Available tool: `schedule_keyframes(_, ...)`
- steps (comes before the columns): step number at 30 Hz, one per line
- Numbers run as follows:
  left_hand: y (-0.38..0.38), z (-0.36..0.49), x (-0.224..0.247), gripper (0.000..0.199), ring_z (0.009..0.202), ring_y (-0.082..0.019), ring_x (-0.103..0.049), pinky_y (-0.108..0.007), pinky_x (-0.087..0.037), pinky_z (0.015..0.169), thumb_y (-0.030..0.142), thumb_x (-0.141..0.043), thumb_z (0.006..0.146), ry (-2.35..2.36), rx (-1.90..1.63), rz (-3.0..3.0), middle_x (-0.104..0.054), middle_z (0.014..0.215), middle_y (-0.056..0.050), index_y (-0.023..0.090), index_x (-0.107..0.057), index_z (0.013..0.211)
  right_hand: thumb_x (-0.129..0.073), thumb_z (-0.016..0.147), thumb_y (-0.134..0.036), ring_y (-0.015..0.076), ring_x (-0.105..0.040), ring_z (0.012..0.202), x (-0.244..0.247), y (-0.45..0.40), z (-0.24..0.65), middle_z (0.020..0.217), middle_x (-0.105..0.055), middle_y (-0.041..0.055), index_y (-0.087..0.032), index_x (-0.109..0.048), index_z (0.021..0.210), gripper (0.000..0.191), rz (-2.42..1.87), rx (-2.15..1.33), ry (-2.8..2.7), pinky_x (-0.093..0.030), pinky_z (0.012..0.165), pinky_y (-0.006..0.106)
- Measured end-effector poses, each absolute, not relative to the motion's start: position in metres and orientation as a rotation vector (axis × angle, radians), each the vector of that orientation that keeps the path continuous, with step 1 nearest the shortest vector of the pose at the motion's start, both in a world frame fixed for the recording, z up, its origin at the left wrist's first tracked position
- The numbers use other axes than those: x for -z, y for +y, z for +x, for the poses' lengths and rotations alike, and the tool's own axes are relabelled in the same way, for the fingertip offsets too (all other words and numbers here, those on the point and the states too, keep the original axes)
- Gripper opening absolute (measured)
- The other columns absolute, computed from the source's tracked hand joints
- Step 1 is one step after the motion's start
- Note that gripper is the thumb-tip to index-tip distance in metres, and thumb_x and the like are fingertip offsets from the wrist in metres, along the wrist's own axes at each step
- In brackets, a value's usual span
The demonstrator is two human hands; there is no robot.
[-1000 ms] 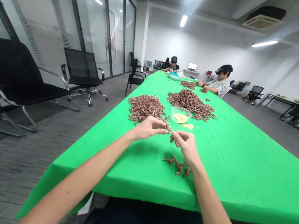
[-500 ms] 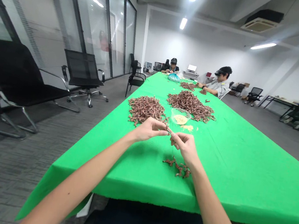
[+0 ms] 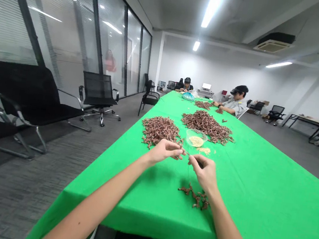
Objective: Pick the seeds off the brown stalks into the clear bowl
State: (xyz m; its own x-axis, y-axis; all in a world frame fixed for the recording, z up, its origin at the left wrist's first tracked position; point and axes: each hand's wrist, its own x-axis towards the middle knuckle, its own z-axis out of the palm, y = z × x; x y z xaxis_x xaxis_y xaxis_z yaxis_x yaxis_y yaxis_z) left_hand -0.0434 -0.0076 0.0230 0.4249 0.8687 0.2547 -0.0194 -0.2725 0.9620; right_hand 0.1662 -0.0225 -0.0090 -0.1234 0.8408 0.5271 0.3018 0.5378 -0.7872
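Right hand [image 3: 206,172] drawn slightly from left hand [image 3: 163,152], both pinching slender item [image 3: 187,153]; brown pieces [image 3: 196,199] gnarled, twisted.

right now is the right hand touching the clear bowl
Apart: the head view shows green tablecloth between the right hand and the clear bowl beyond it.

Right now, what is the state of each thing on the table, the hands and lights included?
Left hand: pinching a small brown piece.
Right hand: pinching a thin item, unclear.
Bowl: upright, uncovered, pale bits inside.
Pale crumbs: scattered beside the bowl.
Left brown pile: heaped.
Larger brown pile: heaped.
Near brown pieces: loosely clustered.
Green cloth: spread, edge hanging.
Ceiling lights: on.
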Motion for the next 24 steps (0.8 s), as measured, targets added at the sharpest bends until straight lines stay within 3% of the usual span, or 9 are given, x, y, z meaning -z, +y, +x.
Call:
schedule_keyframes(7, 0.001, -0.049, -0.015, 0.046, 0.060, -0.010, -0.061, -0.026, -0.053, 0.065, 0.050, -0.081, 0.067, 0.980, -1.168, 1.419, -0.075, 0.092, -0.014, 0.010, -0.076, 0.089, -0.060, 0.087, -0.049, 0.0163, -0.057, 0.059, 0.005, -0.015, 0.165, 0.067, -0.067, 0.0038, -0.017, -0.070, 0.077, 0.035, -0.963, -0.446, -1.670, -0.043, 0.057, 0.027)
schedule_keyframes(14, 0.000, -0.047, -0.014, 0.046, 0.067, -0.013, -0.069, -0.026, -0.056, 0.068, 0.049, -0.083, 0.066, 0.999, -1.108, 1.198, -0.075, 0.102, -0.017, 0.011, -0.075, 0.091, -0.060, 0.088, -0.041, 0.0155, -0.057, 0.058, -0.022, -0.011, 0.139, 0.070, -0.069, 0.0040, -0.018, -0.070, 0.080, 0.027, -0.904, -0.228, -1.732, -0.043, 0.059, 0.028)
schedule_keyframes(24, 0.003, -0.048, -0.013, 0.033, 0.072, -0.017, -0.073, -0.026, -0.058, 0.071, 0.030, -0.084, 0.069, 0.915, -1.166, 1.117, -0.075, 0.100, -0.016, 0.009, -0.074, 0.092, -0.059, 0.088, -0.041, 0.0141, -0.053, 0.057, 0.011, -0.013, 0.122, 0.072, -0.068, 0.0038, -0.017, -0.069, 0.086, 0.026, -0.968, -0.175, -1.694, -0.041, 0.057, 0.027)
